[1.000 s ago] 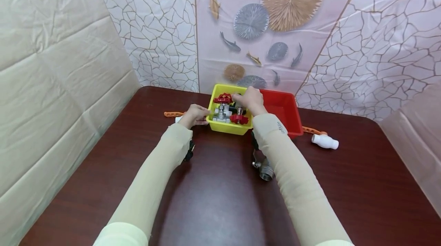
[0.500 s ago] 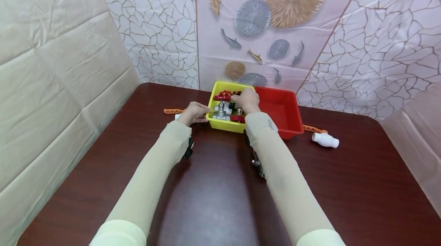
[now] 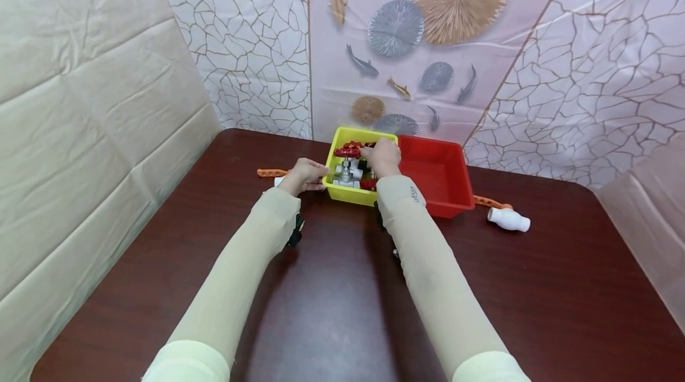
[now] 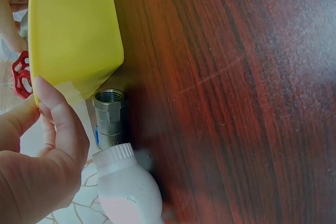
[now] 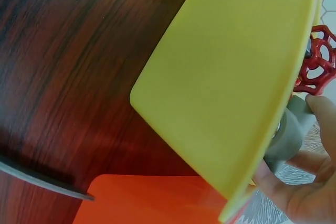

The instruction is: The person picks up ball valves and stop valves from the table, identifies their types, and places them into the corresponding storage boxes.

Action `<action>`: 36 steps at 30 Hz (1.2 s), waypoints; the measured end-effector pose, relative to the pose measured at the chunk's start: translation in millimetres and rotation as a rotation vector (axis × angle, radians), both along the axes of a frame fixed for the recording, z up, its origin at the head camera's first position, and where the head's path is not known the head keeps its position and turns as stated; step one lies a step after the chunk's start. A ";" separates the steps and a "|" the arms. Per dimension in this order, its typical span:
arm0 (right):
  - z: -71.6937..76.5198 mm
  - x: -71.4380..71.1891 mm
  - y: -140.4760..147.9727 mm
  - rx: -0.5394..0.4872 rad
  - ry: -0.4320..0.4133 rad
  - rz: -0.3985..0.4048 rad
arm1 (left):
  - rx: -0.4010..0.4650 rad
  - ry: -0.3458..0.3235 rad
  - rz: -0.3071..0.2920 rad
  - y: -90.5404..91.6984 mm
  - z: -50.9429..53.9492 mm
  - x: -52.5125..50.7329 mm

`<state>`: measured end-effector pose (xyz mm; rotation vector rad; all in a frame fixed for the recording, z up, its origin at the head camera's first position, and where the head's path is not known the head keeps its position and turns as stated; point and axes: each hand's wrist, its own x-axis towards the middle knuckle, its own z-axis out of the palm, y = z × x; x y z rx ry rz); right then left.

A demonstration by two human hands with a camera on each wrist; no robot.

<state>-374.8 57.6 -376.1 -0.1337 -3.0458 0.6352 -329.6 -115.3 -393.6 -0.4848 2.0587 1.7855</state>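
Note:
My left hand (image 3: 307, 175) pinches the left rim of a yellow bin (image 3: 350, 196) between thumb and fingers, clearly seen in the left wrist view. In the bin stands a metal gate valve (image 3: 346, 172) with a red handwheel (image 5: 317, 64), among other fittings partly hidden. My right hand (image 3: 385, 157) reaches over the bin's right side. In the right wrist view its thumb and fingers hold a grey, rounded pipe fitting (image 5: 289, 132) just inside the rim, close to the red handwheel. The bin wall hides the fitting's lower part.
A red bin (image 3: 428, 208) stands against the yellow one's right. Beyond it lie a white fitting (image 3: 509, 219) and an orange handle (image 3: 488, 201). Left of the yellow bin are another orange handle (image 3: 270, 173), a threaded metal fitting (image 4: 109, 119) and a white ribbed fitting (image 4: 131, 190).
My right hand has shifted slightly left over the yellow bin, and its forearm now covers most of a metal valve on the table. The left hand keeps its hold on the rim.

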 end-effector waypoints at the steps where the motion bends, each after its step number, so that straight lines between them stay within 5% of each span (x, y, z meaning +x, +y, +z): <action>1: -0.4 -0.3 -0.2 -0.008 -0.002 -0.002 | 0.000 0.000 0.002 0.0 -0.1 -0.1; 14: -4.8 2.6 0.0 -0.016 -0.036 0.007 | 0.000 0.001 0.012 3.3 -0.3 0.3; 26: -4.9 0.0 0.5 -0.173 -0.119 0.043 | 0.016 0.037 0.022 0.9 0.2 1.8; 28: -9.4 -7.2 3.6 -0.187 -0.147 0.052 | 0.016 0.042 0.025 1.6 -0.2 1.7; 30: -38.9 -38.6 9.9 -0.140 -0.106 0.070 | 0.016 0.044 0.029 2.2 -0.9 1.4; 34: -96.7 -112.6 27.2 -0.048 -0.157 0.170 | 0.015 0.034 0.033 1.8 -1.2 2.3; 35: -106.7 -126.6 29.4 -0.033 -0.167 0.199 | 0.016 0.032 0.036 1.2 -1.3 2.5; 36: -100.5 -124.7 30.2 -0.048 -0.224 0.229 | 0.017 0.030 0.038 0.5 -1.2 2.9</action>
